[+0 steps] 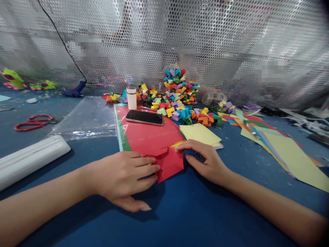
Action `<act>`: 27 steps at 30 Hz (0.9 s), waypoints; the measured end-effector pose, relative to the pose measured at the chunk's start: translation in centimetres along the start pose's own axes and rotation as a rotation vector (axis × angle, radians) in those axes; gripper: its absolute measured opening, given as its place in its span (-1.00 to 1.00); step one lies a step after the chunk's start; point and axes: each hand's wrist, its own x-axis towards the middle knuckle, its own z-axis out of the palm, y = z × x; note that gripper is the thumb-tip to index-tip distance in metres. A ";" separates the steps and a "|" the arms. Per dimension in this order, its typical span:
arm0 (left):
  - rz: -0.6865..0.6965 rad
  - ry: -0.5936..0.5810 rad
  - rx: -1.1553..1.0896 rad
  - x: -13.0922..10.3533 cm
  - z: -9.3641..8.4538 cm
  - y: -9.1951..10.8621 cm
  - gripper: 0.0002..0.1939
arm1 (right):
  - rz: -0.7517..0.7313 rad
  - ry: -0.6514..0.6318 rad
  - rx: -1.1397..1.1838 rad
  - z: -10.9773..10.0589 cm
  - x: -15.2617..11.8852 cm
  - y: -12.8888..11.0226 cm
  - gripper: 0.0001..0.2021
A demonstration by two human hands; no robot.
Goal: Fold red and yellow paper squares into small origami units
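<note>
A small folded red paper (172, 164) lies at the front edge of a larger stack of coloured sheets (151, 135) with red on top. My left hand (128, 176) rests palm down at the left of the folded piece, fingertips on its edge and thumb apart. On the other side, my right hand (208, 160) touches the top right edge of the piece with its index fingertip, the thumb a little apart below. Neither hand is wrapped round anything. A black phone (144, 117) and a white cylinder (131, 98) stand or lie on the stack's far part.
Red scissors (34, 123), a white bar-shaped object (33, 157) and a clear plastic sleeve (87, 118) lie left. Pale yellow squares (200, 133), folded paper pieces (176, 85) and paper strips (295, 154) lie behind and right. A blue glue gun (75, 90) sits by the perforated screen (144, 44).
</note>
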 end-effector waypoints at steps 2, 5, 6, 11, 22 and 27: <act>0.019 0.027 0.114 -0.1 -0.2 0.1 -0.62 | -0.061 0.075 0.003 -0.1 -0.1 -0.3 -0.71; 0.050 0.160 0.243 -0.1 -0.7 0.2 -0.74 | -0.129 0.241 -0.023 -0.3 -0.3 -0.8 -0.73; 0.052 0.219 0.262 -0.1 -0.9 0.3 -0.77 | -0.136 0.298 -0.044 -0.3 -0.4 -1.0 -0.73; 0.028 0.294 0.304 0.0 -1.0 0.6 -0.82 | -0.216 0.184 -0.195 -0.4 -0.7 -1.4 -0.78; 0.016 0.250 0.256 -0.1 -0.7 0.9 -0.85 | -0.412 0.029 -0.362 0.1 -1.8 -2.4 -0.77; 0.055 0.255 0.240 -0.1 -0.7 1.1 -0.81 | -0.380 0.098 -0.426 -0.4 -1.8 -2.5 -0.71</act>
